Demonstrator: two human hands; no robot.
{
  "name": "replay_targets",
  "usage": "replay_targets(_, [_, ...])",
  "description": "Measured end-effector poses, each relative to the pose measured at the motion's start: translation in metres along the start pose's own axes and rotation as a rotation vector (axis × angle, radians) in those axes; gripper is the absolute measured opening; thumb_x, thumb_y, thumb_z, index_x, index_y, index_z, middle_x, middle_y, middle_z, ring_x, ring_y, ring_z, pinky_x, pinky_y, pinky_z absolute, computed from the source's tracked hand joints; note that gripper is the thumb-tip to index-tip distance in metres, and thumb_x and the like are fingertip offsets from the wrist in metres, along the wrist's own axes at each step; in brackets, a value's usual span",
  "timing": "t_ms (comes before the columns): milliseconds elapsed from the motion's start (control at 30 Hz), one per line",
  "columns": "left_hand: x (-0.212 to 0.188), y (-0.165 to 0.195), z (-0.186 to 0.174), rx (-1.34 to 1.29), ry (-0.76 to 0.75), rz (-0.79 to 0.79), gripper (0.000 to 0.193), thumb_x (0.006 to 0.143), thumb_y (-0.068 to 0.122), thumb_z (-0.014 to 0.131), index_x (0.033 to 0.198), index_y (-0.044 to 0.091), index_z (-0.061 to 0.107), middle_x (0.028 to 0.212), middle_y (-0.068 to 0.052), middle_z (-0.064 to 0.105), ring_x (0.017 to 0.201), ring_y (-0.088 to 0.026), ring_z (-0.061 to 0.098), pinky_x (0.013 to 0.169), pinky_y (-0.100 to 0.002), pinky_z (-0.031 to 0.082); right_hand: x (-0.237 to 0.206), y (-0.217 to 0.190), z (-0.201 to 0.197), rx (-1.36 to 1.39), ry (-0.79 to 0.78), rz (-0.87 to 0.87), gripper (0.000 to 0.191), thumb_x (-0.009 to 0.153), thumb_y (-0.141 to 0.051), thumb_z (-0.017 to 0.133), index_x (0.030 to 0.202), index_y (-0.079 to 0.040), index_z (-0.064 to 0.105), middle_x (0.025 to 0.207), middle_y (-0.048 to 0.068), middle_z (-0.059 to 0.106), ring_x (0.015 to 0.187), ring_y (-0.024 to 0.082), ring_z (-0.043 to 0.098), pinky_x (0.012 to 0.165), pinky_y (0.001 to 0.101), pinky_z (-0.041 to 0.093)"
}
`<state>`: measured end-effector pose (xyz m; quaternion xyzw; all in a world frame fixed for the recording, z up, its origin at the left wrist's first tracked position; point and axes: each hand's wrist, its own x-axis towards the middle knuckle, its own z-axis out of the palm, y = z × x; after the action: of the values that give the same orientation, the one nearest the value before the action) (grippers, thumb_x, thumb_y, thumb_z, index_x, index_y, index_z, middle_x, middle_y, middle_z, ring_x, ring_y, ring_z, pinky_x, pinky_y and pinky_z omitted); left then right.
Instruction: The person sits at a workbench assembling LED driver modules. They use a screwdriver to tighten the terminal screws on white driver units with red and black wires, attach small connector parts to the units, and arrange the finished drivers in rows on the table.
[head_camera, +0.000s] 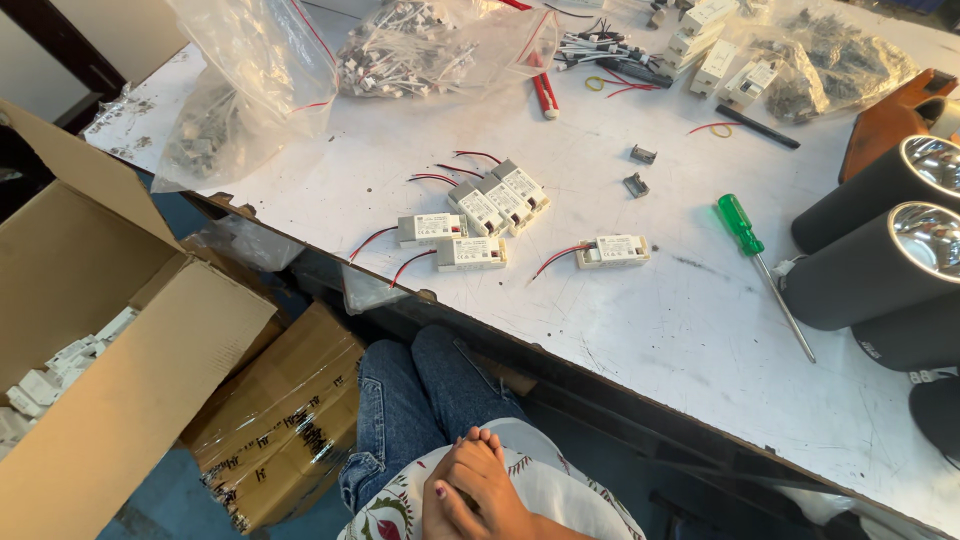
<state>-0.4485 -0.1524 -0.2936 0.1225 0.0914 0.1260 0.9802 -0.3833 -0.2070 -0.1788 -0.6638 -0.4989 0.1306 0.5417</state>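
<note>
I note both hands (478, 490) clasped together, grasping nothing, in the lap at six o'clock, well apart from the white driver modules (480, 215) on the table (680, 330).

Surface (640, 330): white, scuffed with grey marks, dark edge. Driver modules (478, 215): white casings with grey labels, red and black leads. Screwdriver (760, 262): translucent green handle, bare metal shaft. Lamp housings (870, 270): matt black barrels, silver reflectors. Orange part (885, 125) behind them. Pen (757, 127): black. Rubber bands (712, 128): red and yellow. Bags (250, 90): clear plastic with red seal lines, holding grey and white parts. Clips (638, 170): grey. Box (110, 400): brown cardboard, white parts inside. Wrapped carton (285, 420): brown with black print. Jeans (415, 400): blue denim. Garment (560, 490): white with red and green floral pattern. Nail (441, 491): dark purple polish.
</note>
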Motion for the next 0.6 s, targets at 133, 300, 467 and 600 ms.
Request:
replay_targets(133, [0.026, -0.035, 0.003, -0.247, -0.155, 0.328, 0.061, 0.111, 0.030, 0.005, 0.148, -0.004, 0.040, 0.143, -0.017, 0.052, 0.141, -0.018, 0.046, 0.119, -0.025, 0.036, 0.001, -0.007, -0.004, -0.050, 0.067, -0.057, 0.012, 0.092, -0.012, 0.065, 0.091, 0.000, 0.069, 0.104, 0.019, 0.063, 0.110, 0.034, 0.062, 0.116, 0.0460, 0.032])
replay_targets(300, [0.033, -0.048, -0.003, -0.276, -0.411, 0.320, 0.056, 0.111, 0.023, 0.005, 0.149, -0.001, 0.038, 0.152, -0.014, 0.046, 0.142, -0.014, 0.045, 0.118, -0.020, 0.034, 0.006, -0.014, -0.016, -0.047, 0.031, -0.092, 0.010, 0.091, -0.010, 0.066, 0.093, 0.000, 0.068, 0.105, 0.018, 0.062, 0.109, 0.032, 0.062, 0.120, 0.0433, 0.033])
replay_targets(467, [0.011, -0.012, -0.001, -0.098, -0.145, 0.051, 0.046, 0.110, 0.023, 0.020, 0.139, 0.000, 0.046, 0.141, -0.013, 0.054, 0.133, -0.015, 0.052, 0.112, -0.022, 0.040, 0.016, -0.025, -0.022, -0.067, 0.096, -0.189, 0.009, 0.088, -0.003, 0.065, 0.095, 0.002, 0.066, 0.109, 0.020, 0.063, 0.112, 0.034, 0.062, 0.119, 0.0426, 0.031])
replay_targets(600, [0.017, 0.010, 0.042, -0.122, 0.027, -0.016, 0.038, 0.109, 0.023, 0.032, 0.131, 0.000, 0.052, 0.132, -0.011, 0.059, 0.125, -0.016, 0.057, 0.108, -0.024, 0.044, 0.028, -0.032, -0.024, 0.010, 0.101, -0.137, 0.006, 0.086, 0.001, 0.063, 0.091, 0.001, 0.067, 0.098, 0.017, 0.066, 0.098, 0.031, 0.065, 0.104, 0.0393, 0.045])
